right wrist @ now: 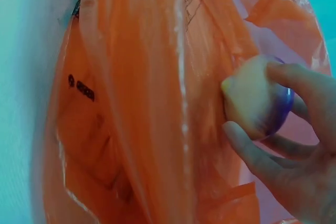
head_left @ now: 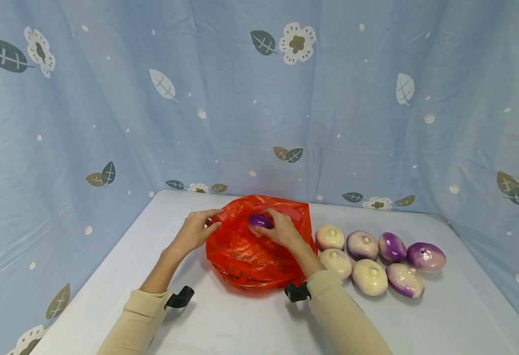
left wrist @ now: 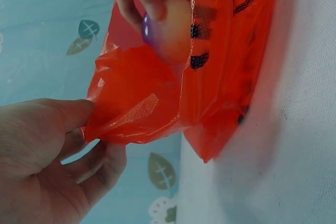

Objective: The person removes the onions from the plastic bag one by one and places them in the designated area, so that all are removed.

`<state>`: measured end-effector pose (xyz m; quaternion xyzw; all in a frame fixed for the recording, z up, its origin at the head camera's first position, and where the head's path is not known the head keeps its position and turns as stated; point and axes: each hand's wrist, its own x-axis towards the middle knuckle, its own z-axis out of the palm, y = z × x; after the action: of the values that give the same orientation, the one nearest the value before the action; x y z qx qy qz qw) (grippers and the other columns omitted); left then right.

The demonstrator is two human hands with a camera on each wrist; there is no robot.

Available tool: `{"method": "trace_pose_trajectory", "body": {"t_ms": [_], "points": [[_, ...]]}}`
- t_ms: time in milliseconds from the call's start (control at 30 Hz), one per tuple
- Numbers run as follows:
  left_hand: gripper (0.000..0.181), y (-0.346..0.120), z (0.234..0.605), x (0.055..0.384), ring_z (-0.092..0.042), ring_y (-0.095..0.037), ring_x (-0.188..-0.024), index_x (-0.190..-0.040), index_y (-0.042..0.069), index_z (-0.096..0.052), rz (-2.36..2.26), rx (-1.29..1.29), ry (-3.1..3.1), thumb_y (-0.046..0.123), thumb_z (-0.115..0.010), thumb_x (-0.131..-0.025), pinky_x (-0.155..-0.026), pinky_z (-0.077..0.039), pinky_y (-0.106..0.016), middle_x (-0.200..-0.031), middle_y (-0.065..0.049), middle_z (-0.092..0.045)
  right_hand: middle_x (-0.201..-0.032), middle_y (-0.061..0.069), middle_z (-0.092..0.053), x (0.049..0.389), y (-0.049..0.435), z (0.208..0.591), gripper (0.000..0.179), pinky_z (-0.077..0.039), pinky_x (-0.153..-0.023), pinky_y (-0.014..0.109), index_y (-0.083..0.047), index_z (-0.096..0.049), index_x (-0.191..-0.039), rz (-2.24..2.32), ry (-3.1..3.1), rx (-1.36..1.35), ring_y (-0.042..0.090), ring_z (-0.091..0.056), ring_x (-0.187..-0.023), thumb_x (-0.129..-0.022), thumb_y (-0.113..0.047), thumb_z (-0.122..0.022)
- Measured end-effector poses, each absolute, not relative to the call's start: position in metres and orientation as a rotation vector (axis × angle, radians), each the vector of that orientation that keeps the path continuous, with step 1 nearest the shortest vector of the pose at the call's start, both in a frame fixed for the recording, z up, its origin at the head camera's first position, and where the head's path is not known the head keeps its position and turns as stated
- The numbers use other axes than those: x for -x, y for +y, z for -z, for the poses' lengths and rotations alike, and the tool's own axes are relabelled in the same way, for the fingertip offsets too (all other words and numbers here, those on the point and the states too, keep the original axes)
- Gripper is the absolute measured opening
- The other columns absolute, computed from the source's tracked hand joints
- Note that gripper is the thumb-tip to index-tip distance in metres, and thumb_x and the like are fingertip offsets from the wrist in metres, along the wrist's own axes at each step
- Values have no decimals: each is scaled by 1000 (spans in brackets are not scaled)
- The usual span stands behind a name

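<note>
In the head view, a red plastic bag lies with its mouth spread open on the white table. My left hand pinches the bag's rim at its left side; the left wrist view shows the thumb and fingers on the thin red film. My right hand grips a glossy purple-and-cream onion inside the bag's mouth. In the right wrist view, fingers and thumb hold the onion from its purple side, its cream end with a small nub facing the bag's inner wall.
Several more glossy onions stand in two rows to the right of the bag, among them a purple one and a cream one. A patterned blue curtain encloses the white table at the back and sides.
</note>
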<state>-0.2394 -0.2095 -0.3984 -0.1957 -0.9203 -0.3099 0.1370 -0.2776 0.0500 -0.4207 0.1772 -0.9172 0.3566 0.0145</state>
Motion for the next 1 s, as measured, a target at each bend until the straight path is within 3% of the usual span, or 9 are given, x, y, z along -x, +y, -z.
{"method": "trace_pose_trajectory", "body": {"t_ms": [200, 300, 400, 633, 700, 900, 1000], "points": [[37, -209, 399, 240, -58, -13, -68, -124, 3, -67, 901, 562, -2663, 5, -71, -87, -50, -41, -21, -92, -10, -74, -123, 9, -65, 271, 55, 417, 46, -56, -82, 37, -18, -58, -130, -1144, -2909, -566, 30, -57, -112, -88, -31, -73], [37, -210, 399, 240, -57, -13, -68, -124, 2, -67, 902, 561, -2662, 5, -71, -87, -50, -41, -21, -92, -10, -74, -122, 12, -64, 268, 57, 417, 47, -58, -67, 30, -17, -57, -131, -1204, -2929, -564, 26, -64, -98, -89, -29, -73], [37, -210, 399, 240, -56, -13, -67, -124, 2, -67, 905, 560, -2662, 5, -71, -87, -49, -40, -21, -92, -10, -74, -119, 13, -64, 266, 58, 416, 46, -57, -62, 27, -16, -57, -131, -1245, -2938, -565, 21, -66, -83, -89, -28, -73], [37, -210, 399, 240, -57, -13, -68, -124, 3, -67, 887, 553, -2671, 5, -71, -87, -50, -41, -21, -92, -10, -74, -113, 11, -65, 258, 60, 411, 47, -56, -61, 27, -15, -58, -129, -1233, -2971, -601, 17, -64, -74, -87, -29, -75], [37, -211, 399, 240, -58, -13, -68, -124, 3, -67, 885, 551, -2669, 5, -71, -87, -50, -41, -21, -92, -10, -74, -110, 10, -65, 256, 61, 410, 46, -56, -63, 27, -15, -59, -128, -1196, -2972, -631, 17, -63, -78, -86, -29, -75], [37, -211, 399, 240, -57, -13, -67, -124, 3, -67, 899, 551, -2661, 5, -71, -87, -49, -41, -21, -91, -10, -74, -112, 6, -65, 250, 67, 409, 46, -55, -84, 35, -17, -61, -127, -1072, -2983, -697, 21, -60, -101, -86, -33, -75], [37, -211, 399, 240, -58, -13, -68, -124, 3, -67, 901, 548, -2660, 5, -71, -87, -50, -42, -21, -91, -9, -74, -113, 6, -65, 248, 72, 408, 46, -56, -82, 35, -19, -61, -127, -1089, -2995, -700, 20, -62, -97, -86, -34, -75]]}}
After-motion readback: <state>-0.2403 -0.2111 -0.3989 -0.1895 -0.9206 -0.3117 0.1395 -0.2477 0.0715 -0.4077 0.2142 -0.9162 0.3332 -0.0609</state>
